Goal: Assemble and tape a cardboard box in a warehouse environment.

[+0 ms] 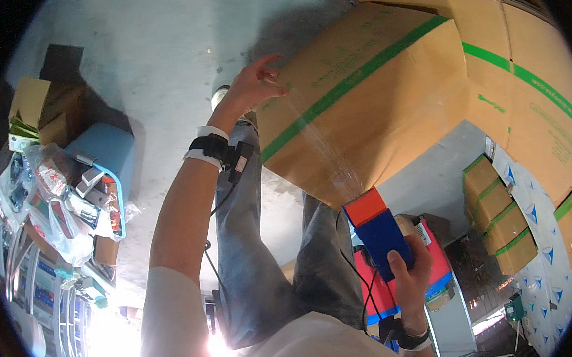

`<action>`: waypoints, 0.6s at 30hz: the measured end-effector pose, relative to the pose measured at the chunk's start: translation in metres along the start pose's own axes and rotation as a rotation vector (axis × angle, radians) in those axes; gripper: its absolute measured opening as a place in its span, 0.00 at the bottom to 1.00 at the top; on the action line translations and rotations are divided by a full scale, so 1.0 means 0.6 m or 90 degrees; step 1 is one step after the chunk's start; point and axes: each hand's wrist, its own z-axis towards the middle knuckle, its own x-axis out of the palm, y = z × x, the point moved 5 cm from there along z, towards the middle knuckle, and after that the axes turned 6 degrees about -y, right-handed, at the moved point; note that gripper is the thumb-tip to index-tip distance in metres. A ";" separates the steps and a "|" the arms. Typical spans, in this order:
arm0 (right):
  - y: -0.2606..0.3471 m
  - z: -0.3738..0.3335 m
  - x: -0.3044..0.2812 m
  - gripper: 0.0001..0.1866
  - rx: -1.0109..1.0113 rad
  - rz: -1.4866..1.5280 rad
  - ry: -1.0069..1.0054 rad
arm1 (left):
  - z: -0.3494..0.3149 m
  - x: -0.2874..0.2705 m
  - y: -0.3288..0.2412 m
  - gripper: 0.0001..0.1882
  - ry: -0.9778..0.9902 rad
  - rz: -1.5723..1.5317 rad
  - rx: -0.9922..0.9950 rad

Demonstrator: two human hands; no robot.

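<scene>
A large brown cardboard box (405,87) with a green stripe lies in front of my legs. My right hand (413,270) grips a blue-and-orange tape dispenser (386,238) by its blue body, just off the near edge of the box. A strip of clear packing tape (322,141) runs from the dispenser across the cardboard towards my left hand (254,85). That hand is at the box's left edge, its fingers apart and slightly bent, with the thumb close to the tape's far end. Whether the thumb touches the tape, I cannot tell.
More striped cardboard (531,83) stands at the far right, with smaller boxes (499,216) below. On the left are a blue bin (105,149) full of packages and an open carton (45,108). A red-and-blue item (436,255) is beyond my right hand. Cables hang along my legs.
</scene>
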 end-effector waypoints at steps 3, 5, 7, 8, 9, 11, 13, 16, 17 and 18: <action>-0.004 0.006 0.001 0.13 0.001 -0.027 0.014 | -0.006 0.017 -0.002 0.47 -0.035 0.060 0.037; -0.010 0.009 0.001 0.13 0.005 -0.040 0.024 | -0.006 0.025 -0.001 0.49 -0.035 0.081 0.067; -0.014 0.011 0.001 0.13 -0.026 -0.034 0.016 | -0.008 0.037 0.002 0.50 -0.034 0.103 0.096; -0.013 0.011 0.002 0.13 -0.025 -0.035 0.018 | -0.012 0.046 0.004 0.50 -0.040 0.135 0.102; -0.012 0.012 0.002 0.13 -0.012 -0.033 0.018 | -0.016 0.052 0.006 0.51 -0.046 0.168 0.107; -0.010 0.014 0.002 0.13 0.001 -0.033 0.017 | -0.024 0.060 0.007 0.51 -0.039 0.164 0.101; -0.009 0.016 0.002 0.12 0.012 -0.032 0.023 | -0.030 0.068 0.003 0.51 -0.031 0.158 0.097; -0.011 0.018 0.002 0.12 0.025 -0.027 0.023 | -0.034 0.073 0.007 0.53 -0.030 0.125 0.054; -0.011 0.018 0.003 0.12 0.023 -0.027 0.025 | -0.036 0.070 0.005 0.53 -0.094 0.184 0.114; -0.013 0.019 0.004 0.12 0.026 -0.018 0.029 | -0.038 0.065 0.003 0.53 -0.158 0.244 0.174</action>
